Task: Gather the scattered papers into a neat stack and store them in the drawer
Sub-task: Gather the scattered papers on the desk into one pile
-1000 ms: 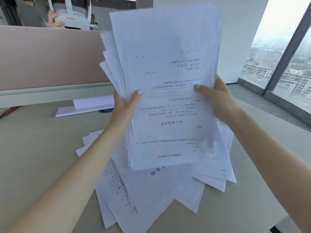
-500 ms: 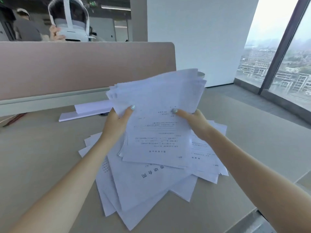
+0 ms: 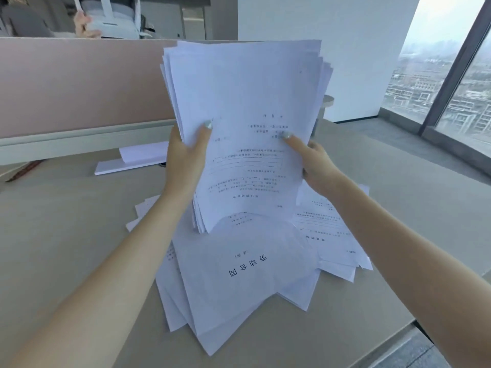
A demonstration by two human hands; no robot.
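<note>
I hold a thick bundle of printed white papers (image 3: 247,102) upright over the desk, its lower edge resting on the loose sheets below. My left hand (image 3: 186,160) grips the bundle's left edge, thumb across the front page. My right hand (image 3: 316,166) grips the right edge, thumb on the front. Under the bundle a fanned pile of scattered papers (image 3: 239,282) lies on the beige desk (image 3: 66,235), spreading left, right and toward me. No drawer is in view.
A small stack of white sheets (image 3: 132,162) lies at the back of the desk against the pink partition (image 3: 79,83). Behind the partition a person's hand (image 3: 83,25) holds a white device. The desk's right front edge (image 3: 414,322) drops to the floor; windows stand far right.
The bundle, tilted flat and low half a second ago, now stands upright again with its bottom edge on the pile. Both hands kept their grip.
</note>
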